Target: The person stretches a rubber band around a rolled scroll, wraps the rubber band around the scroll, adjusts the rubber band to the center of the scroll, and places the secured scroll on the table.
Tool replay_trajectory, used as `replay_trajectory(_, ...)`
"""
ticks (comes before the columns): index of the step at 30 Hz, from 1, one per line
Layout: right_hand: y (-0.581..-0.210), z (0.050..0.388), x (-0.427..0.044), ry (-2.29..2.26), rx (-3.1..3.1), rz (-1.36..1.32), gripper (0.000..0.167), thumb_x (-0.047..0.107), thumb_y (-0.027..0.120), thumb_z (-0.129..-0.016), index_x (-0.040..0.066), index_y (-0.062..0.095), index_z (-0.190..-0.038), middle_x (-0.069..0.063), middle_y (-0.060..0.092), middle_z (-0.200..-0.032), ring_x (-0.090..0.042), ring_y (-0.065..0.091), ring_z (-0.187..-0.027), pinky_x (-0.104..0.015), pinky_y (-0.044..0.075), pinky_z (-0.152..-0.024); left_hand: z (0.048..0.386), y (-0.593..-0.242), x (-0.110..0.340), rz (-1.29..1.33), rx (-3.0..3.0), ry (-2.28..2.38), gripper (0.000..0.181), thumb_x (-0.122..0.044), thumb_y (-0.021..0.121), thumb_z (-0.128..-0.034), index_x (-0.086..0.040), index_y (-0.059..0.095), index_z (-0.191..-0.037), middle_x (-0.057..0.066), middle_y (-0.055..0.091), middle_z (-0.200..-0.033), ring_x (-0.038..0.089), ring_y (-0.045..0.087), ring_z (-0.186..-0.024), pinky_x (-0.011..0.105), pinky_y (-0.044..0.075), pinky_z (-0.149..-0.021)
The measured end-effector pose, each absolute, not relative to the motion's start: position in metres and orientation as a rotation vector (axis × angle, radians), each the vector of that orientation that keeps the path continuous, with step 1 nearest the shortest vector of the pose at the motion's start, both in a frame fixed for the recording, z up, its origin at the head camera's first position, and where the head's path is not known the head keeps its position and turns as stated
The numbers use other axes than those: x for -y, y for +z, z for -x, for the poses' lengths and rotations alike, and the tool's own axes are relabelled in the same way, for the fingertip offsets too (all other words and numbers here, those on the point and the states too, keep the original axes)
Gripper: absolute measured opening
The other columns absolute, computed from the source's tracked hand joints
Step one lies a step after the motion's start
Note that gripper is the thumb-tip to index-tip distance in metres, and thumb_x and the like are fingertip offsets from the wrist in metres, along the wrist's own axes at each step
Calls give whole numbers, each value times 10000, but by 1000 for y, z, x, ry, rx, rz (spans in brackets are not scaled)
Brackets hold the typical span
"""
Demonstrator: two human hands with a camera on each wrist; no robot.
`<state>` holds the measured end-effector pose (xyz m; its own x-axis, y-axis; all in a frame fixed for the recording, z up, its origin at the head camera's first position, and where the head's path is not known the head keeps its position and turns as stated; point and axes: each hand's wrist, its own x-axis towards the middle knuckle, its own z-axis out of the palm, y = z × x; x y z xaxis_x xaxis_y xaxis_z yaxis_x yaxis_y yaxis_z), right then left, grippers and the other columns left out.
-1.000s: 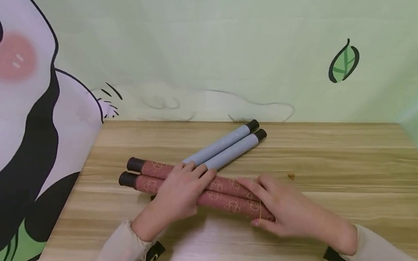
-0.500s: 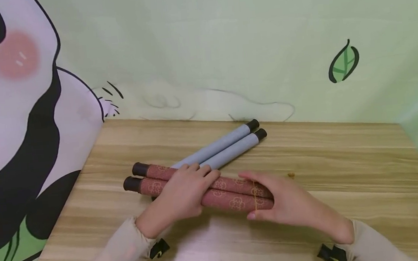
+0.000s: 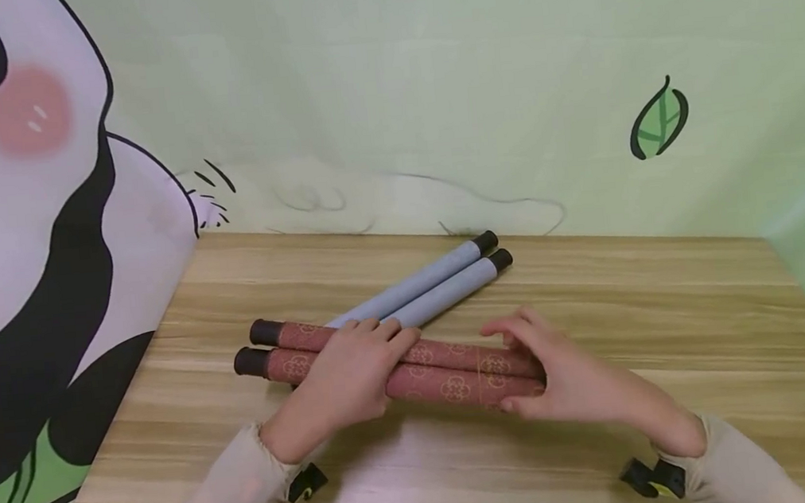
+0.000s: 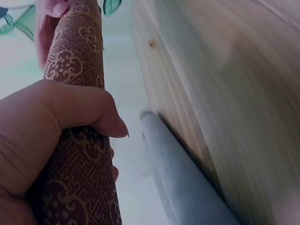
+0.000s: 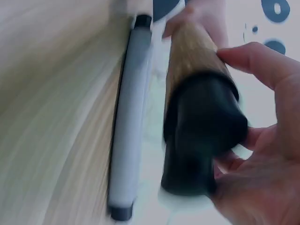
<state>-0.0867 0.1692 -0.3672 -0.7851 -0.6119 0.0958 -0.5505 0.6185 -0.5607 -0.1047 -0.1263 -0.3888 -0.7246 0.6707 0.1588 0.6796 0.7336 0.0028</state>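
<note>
Pale green backdrop (image 3: 372,62), printed with a big panda (image 3: 1,263), stands behind and to the left of both hands. Under the grip spreads a wood-grain tabletop (image 3: 667,324). Between the hands is a dark red scroll (image 3: 450,387) with gold flower medallions, its two rolls side by side, raised off the wood. Beyond the left hand's knuckles, on the tabletop and apart from the red one, lies a grey-blue scroll (image 3: 442,289), also paired rolls, slanting away. The left hand (image 3: 345,376) holds the red scroll near its middle, thumb wrapped over one side and fingertips showing past the other. At the far right end, the right hand (image 3: 564,373) curves around; its thumb touches a roll and its index finger arches clear, but I cannot tell whether it pinches. Black end caps (image 3: 250,362) jut out left of the left hand; others sit inside the right hand's curve. A thin yellowish band (image 3: 480,376) crosses the rolls just left of the right hand.
</note>
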Motion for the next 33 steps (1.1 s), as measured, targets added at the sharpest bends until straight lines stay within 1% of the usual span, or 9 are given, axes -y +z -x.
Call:
replay_trajectory(2, -371, 86, -177, -875, -2806, 1050, 707, 253, 821, -748, 218, 495, -1374, -22, 522, -1218, -144, 568, -1067, -389, 539, -907, 106, -389, 132, 1056, 2795, -79, 678, -200, 829, -615, -178, 568, -1241, 25, 635, -1020, 242, 617, -901, 408, 518, -737)
replay_trajectory(4, -376, 85, -183, -761, -2896, 1181, 686, 300, 791, -788, 207, 496, -1401, -37, 528, -1316, -181, 555, -1180, -411, 512, -989, 106, -388, 136, 1025, 2797, -74, 697, -204, 844, -597, -175, 564, -1234, 30, 630, -1011, 249, 617, -912, 419, 521, -741)
replay_trajectory(8, -381, 84, -180, -392, -3009, 1617, 660, 501, 600, -931, 173, 449, -1484, -83, 475, -1498, -260, 467, -1365, -388, 363, -1149, 106, -388, 136, 1043, 2757, -61, 714, -196, 845, -582, -168, 565, -1238, 31, 626, -1004, 243, 607, -901, 406, 514, -738)
replay_trajectory(10, -383, 83, -174, -232, -2992, 1801, 640, 523, 485, -983, 162, 418, -1507, -80, 442, -1544, -273, 427, -1415, -390, 280, -1196, 105, -389, 134, 1058, 2736, -62, 698, -190, 841, -579, -163, 572, -1223, 28, 627, -1001, 238, 605, -897, 404, 516, -754)
replay_trajectory(13, -386, 80, -166, -103, -2922, 1956, 632, 488, 474, -993, 138, 402, -1515, -69, 420, -1569, -259, 406, -1448, -394, 217, -1227, 104, -391, 131, 1069, 2722, -88, 685, -194, 839, -573, -154, 577, -1205, 27, 634, -1007, 236, 608, -896, 409, 527, -785)
replay_trajectory(16, -388, 78, -165, -72, -2884, 1985, 603, 430, 481, -1001, 119, 404, -1512, -55, 429, -1566, -236, 421, -1445, -378, 191, -1246, 105, -393, 131, 1049, 2723, -126, 680, -196, 821, -585, -142, 578, -1218, 33, 645, -1035, 243, 618, -923, 418, 535, -817)
replay_trajectory(22, -387, 81, -184, -299, -3030, 2021, 476, 325, 360, -1060, 19, 590, -1343, -133, 609, -1388, -277, 575, -1278, -344, 239, -1243, 108, -394, 145, 918, 2738, -76, 678, -210, 832, -594, -126, 599, -1226, 46, 666, -1079, 247, 644, -943, 410, 546, -809)
replay_trajectory(28, -389, 82, -180, -69, -3037, 1976, 553, 432, 367, -1047, 65, 499, -1440, -99, 533, -1479, -248, 522, -1353, -358, 194, -1259, 105, -395, 141, 1046, 2705, -107, 738, -186, 808, -549, -137, 589, -1251, 34, 652, -1040, 250, 631, -939, 423, 536, -845)
replay_trajectory(33, -394, 75, -172, -9, -2995, 1919, 547, 400, 296, -1070, 52, 478, -1451, -111, 504, -1503, -243, 520, -1366, -306, 100, -1282, 101, -399, 134, 1012, 2725, -139, 761, -198, 823, -548, -140, 594, -1271, 24, 672, -1078, 237, 634, -967, 416, 531, -896)
